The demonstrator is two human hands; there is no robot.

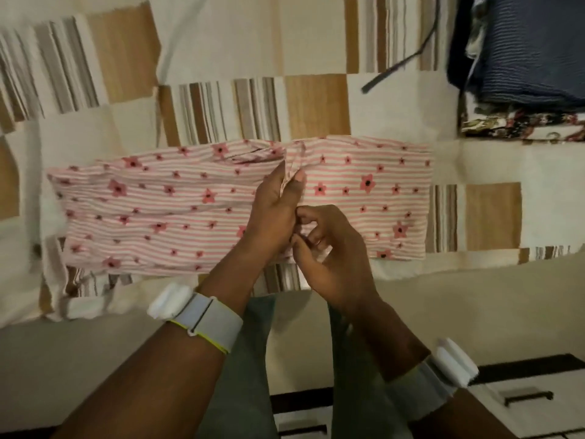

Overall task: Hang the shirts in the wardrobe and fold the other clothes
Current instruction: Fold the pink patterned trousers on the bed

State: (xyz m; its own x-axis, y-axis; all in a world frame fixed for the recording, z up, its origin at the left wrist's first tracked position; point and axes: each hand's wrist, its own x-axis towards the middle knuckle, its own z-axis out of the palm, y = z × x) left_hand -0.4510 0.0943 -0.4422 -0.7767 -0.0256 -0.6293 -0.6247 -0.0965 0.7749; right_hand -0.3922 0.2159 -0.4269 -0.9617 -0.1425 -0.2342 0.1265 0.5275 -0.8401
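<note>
Pink striped cloth (177, 213) with little red flowers lies flat on the bed cover (316, 103), close to its near edge. Lots of cover is bare behind it. A pile of folded clothes (522, 74) sits at the far right corner. The left hand (278, 207) pinches a fold in the middle. The right hand (329, 251), fingers curled, pinches the cloth just beside it.

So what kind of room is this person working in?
Most likely a bedroom. A pink garment is spread on what looks like a bed with a patchwork sheet, folded clothes are stacked at its corner, and drawers stand below.
</note>
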